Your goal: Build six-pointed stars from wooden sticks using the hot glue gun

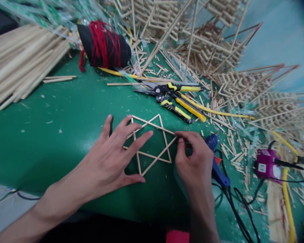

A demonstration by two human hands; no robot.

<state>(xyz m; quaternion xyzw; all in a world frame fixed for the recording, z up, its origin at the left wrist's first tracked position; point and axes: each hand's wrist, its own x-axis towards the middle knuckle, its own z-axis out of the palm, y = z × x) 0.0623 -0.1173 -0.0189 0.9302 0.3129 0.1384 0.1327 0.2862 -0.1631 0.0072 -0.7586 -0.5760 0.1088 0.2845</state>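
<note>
A six-pointed star (165, 138) made of thin wooden sticks lies on the green tabletop (73, 135). Over its left side spreads my left hand (111, 152), fingers apart, with some fingertips touching or close to the sticks; part of the star is hidden beneath it. At the star's right point, my right hand (194, 156) pinches the stick ends between thumb and forefinger. Just right of that hand is a blue glue gun (220, 172), partly covered by it. Beyond the star lie cutting pliers (164, 89) with black and yellow handles and a yellow utility knife (191, 109).
Long wooden rods (22, 60) are heaped at the left. A black cone wound with red string (105, 44) lies behind. Stacked stick frames (207, 44) crowd the back right, above scattered stick offcuts (233, 152). A purple box (267, 165) with cables sits at the right.
</note>
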